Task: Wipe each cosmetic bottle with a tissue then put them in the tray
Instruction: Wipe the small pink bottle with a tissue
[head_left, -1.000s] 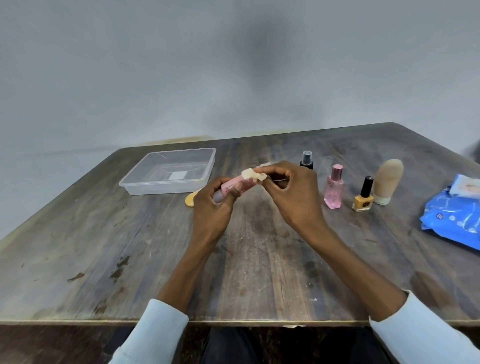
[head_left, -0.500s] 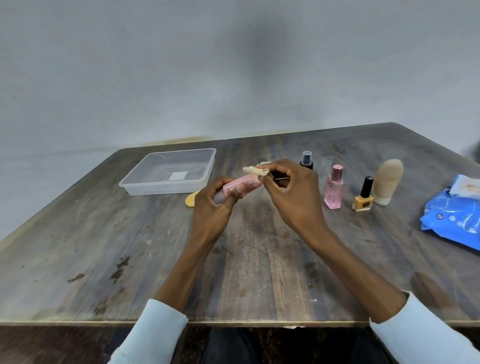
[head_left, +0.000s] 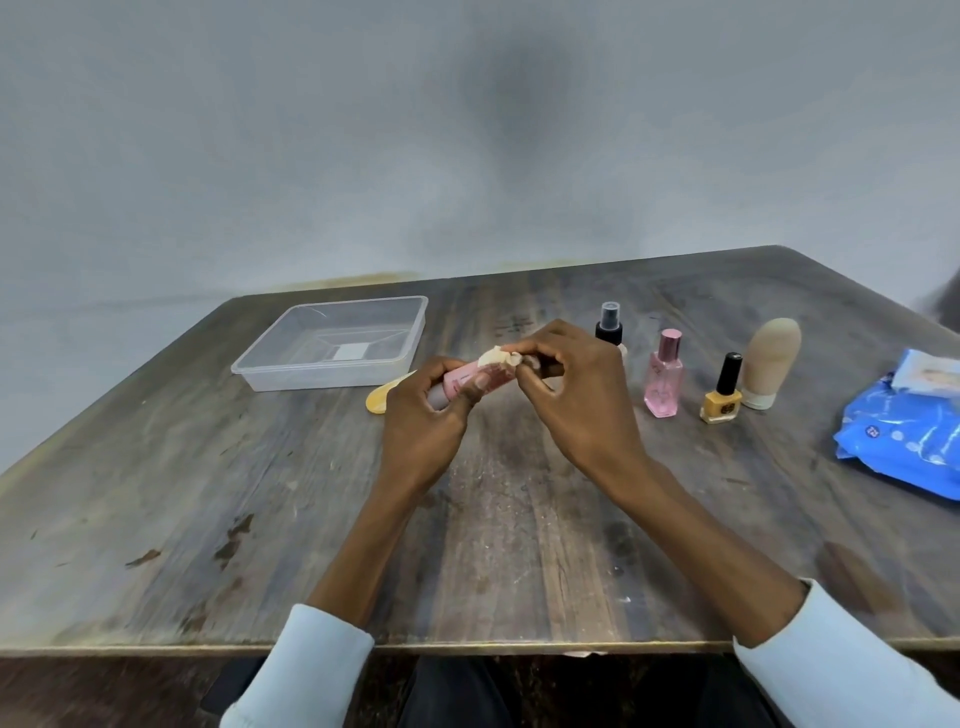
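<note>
My left hand (head_left: 423, 415) grips a slim pink tube (head_left: 470, 380) above the table's middle, its far end pointing right. My right hand (head_left: 576, 395) pinches a small crumpled tissue (head_left: 498, 356) against that end of the tube. The clear plastic tray (head_left: 332, 340) stands at the back left with nothing in it but a label on its floor. To the right of my hands stand a black-capped spray bottle (head_left: 609, 327), a pink perfume bottle (head_left: 663, 375), a yellow nail polish (head_left: 723, 392) and a beige foundation bottle (head_left: 768, 361).
A yellow oval object (head_left: 382, 397) lies just in front of the tray, partly behind my left hand. A blue pack of wipes (head_left: 906, 441) lies at the right edge of the worn wooden table (head_left: 260, 493). A grey wall stands behind.
The tissue in my right hand has shifted slightly over the tube's end, and my left hand has turned the tube a little. Nothing else moved.
</note>
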